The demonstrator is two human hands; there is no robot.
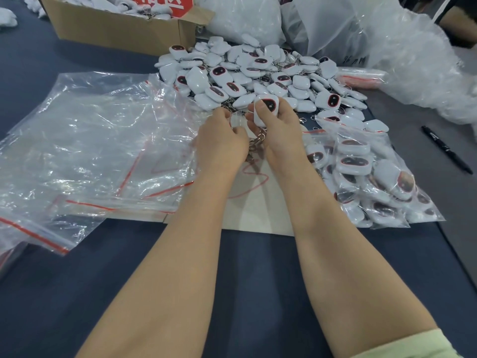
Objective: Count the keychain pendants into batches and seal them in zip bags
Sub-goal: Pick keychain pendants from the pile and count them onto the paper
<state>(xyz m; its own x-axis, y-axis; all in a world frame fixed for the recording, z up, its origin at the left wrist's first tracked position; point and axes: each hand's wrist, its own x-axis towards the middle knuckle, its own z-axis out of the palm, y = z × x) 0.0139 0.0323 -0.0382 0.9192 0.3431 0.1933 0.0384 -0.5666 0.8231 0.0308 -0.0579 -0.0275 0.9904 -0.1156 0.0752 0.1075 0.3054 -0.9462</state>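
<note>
Head view shows your right grip (278, 130) curled round one white pendant (267, 109), thumb pressed on its dark, red-rimmed face, right at the near edge of the loose pendant pile (258, 73). Metal chains (255, 147) hang in a bunch between your two palms, but which pendants they belong to is hidden. Your left grip (222, 146) sits just beside the right one with its fingers curled under and away from the camera. You cannot tell from here whether it is grasping chains, a bag edge or nothing. The pile spreads across the far middle of the desk (258, 280), and its back edge is lost under big translucent plastic sacks (322, 24). Left of your hands lie empty zip bags (90, 140) with red seal lines, overlapping so that their number is hard to make out. Right of your hands, a filled zip bag (374, 177) lies flat, packed with pendants, its seal edge toward the pile. A pale sheet (258, 215) with a red scribble lies under your wrists, and the scribble is partly covered. A black marker (446, 153) lies well apart on the right. A cardboard box (116, 29) holding more white pieces is cut off by the top edge.
</note>
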